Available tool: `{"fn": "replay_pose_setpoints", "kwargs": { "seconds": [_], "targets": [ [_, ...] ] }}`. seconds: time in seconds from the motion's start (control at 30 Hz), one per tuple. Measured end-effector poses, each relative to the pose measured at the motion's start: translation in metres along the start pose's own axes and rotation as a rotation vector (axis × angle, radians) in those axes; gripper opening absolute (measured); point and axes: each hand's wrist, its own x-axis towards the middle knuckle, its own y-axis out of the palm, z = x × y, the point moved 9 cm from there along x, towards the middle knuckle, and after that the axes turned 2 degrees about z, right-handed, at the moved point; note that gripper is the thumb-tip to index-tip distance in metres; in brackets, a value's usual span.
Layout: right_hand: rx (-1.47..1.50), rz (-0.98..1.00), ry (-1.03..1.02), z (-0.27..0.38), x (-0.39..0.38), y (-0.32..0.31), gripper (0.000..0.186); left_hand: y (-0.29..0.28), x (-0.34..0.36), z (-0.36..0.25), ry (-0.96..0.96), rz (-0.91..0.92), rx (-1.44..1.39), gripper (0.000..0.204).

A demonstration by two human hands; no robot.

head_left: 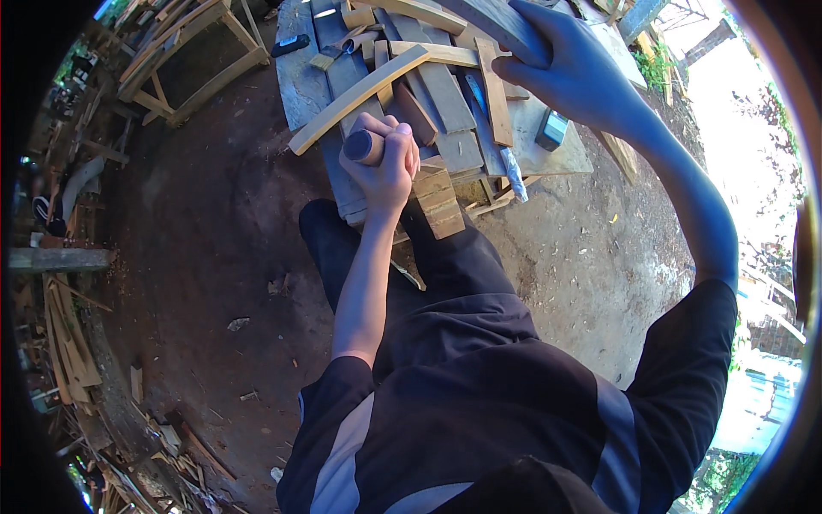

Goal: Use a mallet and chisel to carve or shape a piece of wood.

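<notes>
My left hand [390, 171] is closed around a thick round handle [364, 147], seen almost end-on with its dark top facing up. Whatever is at the lower end of that handle is hidden behind the fist. Just right of this hand, a light brown wooden block [441, 210] juts out over my thigh. My right hand [574, 73] is raised at the upper right, its fingers wrapped round a grey length of wood [505, 30]. That wood runs out of the picture at the top, so its far end cannot be seen.
A workbench [300, 81] holds several boards, a long pale strip [360, 98] and a reddish-brown piece [494, 94]. A blue-grey box [552, 130] sits at its right. A wooden frame [201, 64] stands far left; offcuts [73, 343] lie along the left side.
</notes>
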Motion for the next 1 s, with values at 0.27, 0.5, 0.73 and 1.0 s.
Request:
{"fn": "replay_pose_setpoints", "kwargs": {
  "seconds": [0.27,0.5,0.73,1.0],
  "targets": [
    [-0.048,-0.379,-0.141,0.012,-0.009,-0.036,0.030,0.015,0.002,0.010,-0.029,0.105,0.122,0.025],
    [-0.502,0.005,-0.312,-0.008,-0.036,0.047,0.027,0.007,0.001,0.024,0.010,0.049,0.249,0.021],
    [-0.633,-0.019,-0.311,-0.004,-0.030,0.042,0.025,0.019,-0.002,0.031,0.020,0.094,0.262,0.022],
    [-0.593,-0.089,-0.329,-0.008,-0.017,0.038,0.024,0.012,0.017,0.042,-0.061,0.039,0.144,0.020]
  ]
}}
